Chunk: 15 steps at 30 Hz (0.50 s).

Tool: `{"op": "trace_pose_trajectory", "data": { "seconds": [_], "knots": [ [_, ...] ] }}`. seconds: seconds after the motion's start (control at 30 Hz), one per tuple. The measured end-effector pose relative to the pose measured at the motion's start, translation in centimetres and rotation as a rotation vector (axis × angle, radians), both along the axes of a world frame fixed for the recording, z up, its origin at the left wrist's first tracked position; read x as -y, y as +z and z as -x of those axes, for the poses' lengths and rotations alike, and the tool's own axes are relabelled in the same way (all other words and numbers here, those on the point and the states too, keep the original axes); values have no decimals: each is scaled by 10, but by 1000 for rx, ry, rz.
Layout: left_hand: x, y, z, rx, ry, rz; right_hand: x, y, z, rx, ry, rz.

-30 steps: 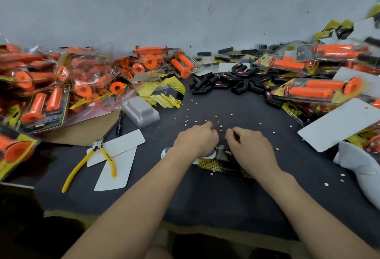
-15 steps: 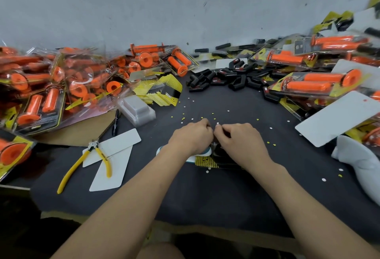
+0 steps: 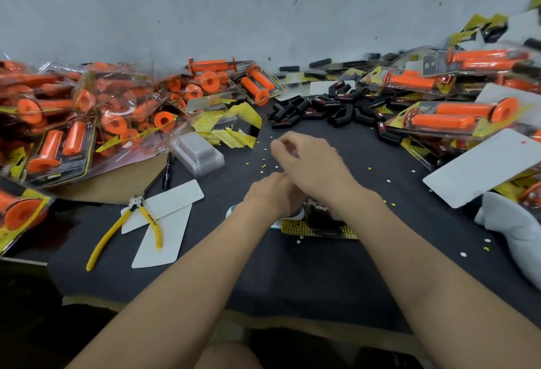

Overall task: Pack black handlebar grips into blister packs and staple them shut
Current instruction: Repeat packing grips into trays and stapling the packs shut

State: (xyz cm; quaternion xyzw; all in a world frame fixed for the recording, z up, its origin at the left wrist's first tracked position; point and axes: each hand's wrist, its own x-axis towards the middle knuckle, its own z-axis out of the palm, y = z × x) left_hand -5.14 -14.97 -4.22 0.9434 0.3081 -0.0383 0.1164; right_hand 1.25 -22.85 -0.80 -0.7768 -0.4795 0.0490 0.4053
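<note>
A blister pack (image 3: 319, 228) with a yellow-black card lies flat on the dark mat in front of me, with black grips inside it, mostly hidden by my forearms. My left hand (image 3: 269, 193) is fisted on a white and teal tool (image 3: 234, 211) at the pack's left end. My right hand (image 3: 310, 161) hovers above and beyond the left one, blurred, fingers curled with nothing visible in them. A heap of loose black handlebar grips (image 3: 330, 108) lies further back at the centre.
Packed orange grips are piled at the left (image 3: 87, 122) and right (image 3: 445, 117). Yellow pliers (image 3: 128, 222) lie on white cards (image 3: 169, 201) at the left, near a pen (image 3: 167, 172) and an empty clear blister (image 3: 199, 152). A white cloth (image 3: 515, 231) sits at the right.
My right hand has lifted off the pack and swung up and leftward over the left hand. The left hand stays fisted on the tool.
</note>
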Motion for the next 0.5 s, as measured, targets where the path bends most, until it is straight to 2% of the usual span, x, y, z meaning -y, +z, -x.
{"op": "trace_pose_trajectory", "data": {
  "seconds": [0.07, 0.17, 0.3, 0.4, 0.5],
  "knots": [
    [0, -1, 1, -82, 19, -50, -17, 2, 6, -142, 87, 114],
    [2, -3, 2, -184, 23, -147, -31, -12, 11, -210, 130, 281],
    [7, -10, 4, -120, 17, -188, -29, -32, 5, -248, 119, 224],
    [11, -8, 6, -48, 44, -119, -28, -37, 3, -258, 123, 178],
    [7, 1, 8, -62, 78, -22, -30, -27, 4, -283, 156, 180]
  ]
}}
